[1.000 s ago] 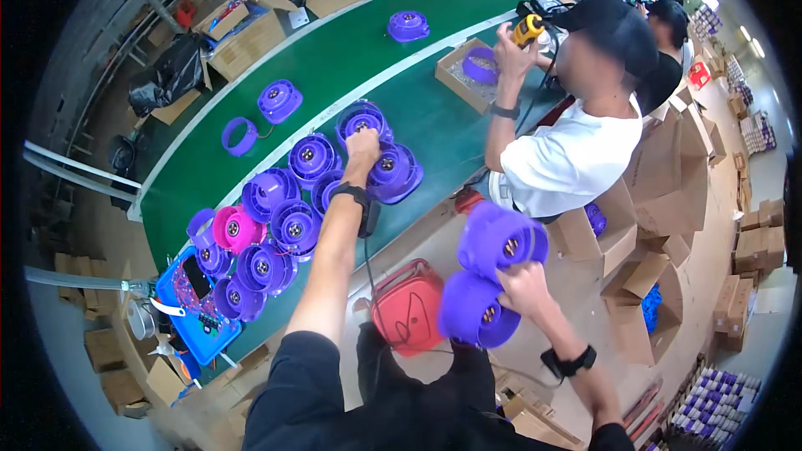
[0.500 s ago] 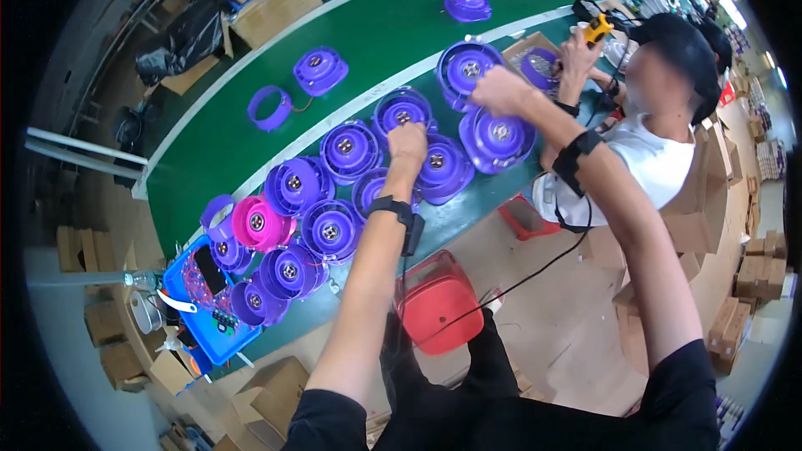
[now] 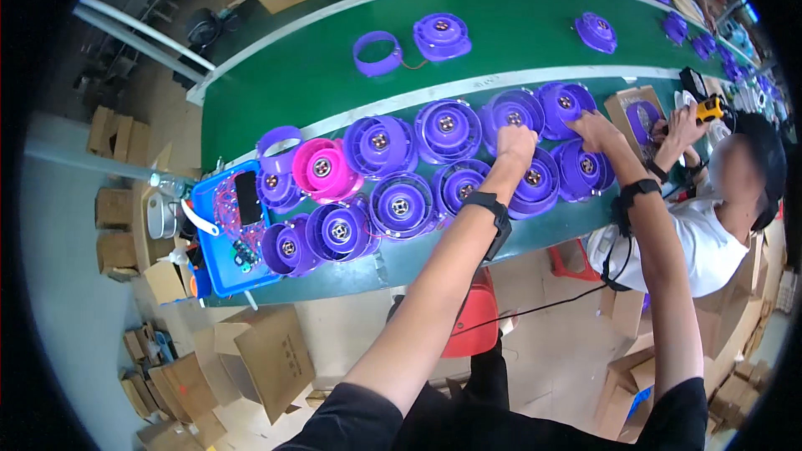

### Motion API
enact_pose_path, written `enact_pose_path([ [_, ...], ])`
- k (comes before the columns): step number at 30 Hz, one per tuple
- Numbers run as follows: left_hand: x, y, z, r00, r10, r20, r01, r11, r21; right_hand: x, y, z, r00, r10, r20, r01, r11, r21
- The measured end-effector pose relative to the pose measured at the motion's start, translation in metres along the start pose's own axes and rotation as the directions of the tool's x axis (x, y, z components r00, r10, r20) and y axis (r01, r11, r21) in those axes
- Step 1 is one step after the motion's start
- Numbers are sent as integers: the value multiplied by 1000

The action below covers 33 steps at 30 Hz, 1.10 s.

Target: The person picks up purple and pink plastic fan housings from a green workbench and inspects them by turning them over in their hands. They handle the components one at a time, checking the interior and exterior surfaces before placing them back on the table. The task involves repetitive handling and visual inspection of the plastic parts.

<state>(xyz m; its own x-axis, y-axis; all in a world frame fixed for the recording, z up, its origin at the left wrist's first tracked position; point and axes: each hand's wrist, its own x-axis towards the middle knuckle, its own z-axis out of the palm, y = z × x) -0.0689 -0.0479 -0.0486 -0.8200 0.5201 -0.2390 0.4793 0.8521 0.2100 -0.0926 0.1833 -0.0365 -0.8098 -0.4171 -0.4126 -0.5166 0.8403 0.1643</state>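
Round purple plastic housings with metal hubs stand in two rows on the green bench. My left hand (image 3: 518, 144) is closed at the near rim of a back-row purple housing (image 3: 505, 105); its fingertips are partly hidden. At the right end of that row, my right hand (image 3: 595, 130) is closed on the near right rim of another purple housing (image 3: 553, 98). Below my hands in the front row are a purple housing (image 3: 543, 184) and one more purple housing (image 3: 576, 169). A single pink housing (image 3: 322, 169) stands toward the left end.
A blue tray (image 3: 219, 271) with wires and a black phone (image 3: 247, 197) lies at the left end. On the green belt (image 3: 518, 42) behind are several purple parts. To my right, a co-worker in a white shirt (image 3: 702, 242) holds a yellow tool (image 3: 710, 108). A red stool (image 3: 478, 321) stands below.
My view has turned, so the bench appears more level and shifted right. Both hands stay at the same two housings, which now appear closer together.
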Motion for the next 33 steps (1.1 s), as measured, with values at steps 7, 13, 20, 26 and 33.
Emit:
enact_pose_path([
  [7, -11, 1, -19, 997, 75, -10, -74, 994, 75, -18, 7, -5, 999, 29, 40, -33, 996, 84],
  [13, -85, -7, -32, 883, 146, -447, -204, 975, -85, -12, 5, -29, 989, 134, -61, -103, 925, 365],
  [20, -304, -91, -12, 939, -104, -327, -168, 693, -702, -103, -71, -48, 679, 264, -685, 81, 901, 427],
  [26, -355, -332, -58, 580, -733, -357, 396, 636, -662, -259, -219, 78, 919, 393, -4, -268, 634, 726],
  [33, -279, -479, -54, 712, -638, 294, 652, 444, -615, -399, -405, 167, 800, 299, 521, -515, -103, 851],
])
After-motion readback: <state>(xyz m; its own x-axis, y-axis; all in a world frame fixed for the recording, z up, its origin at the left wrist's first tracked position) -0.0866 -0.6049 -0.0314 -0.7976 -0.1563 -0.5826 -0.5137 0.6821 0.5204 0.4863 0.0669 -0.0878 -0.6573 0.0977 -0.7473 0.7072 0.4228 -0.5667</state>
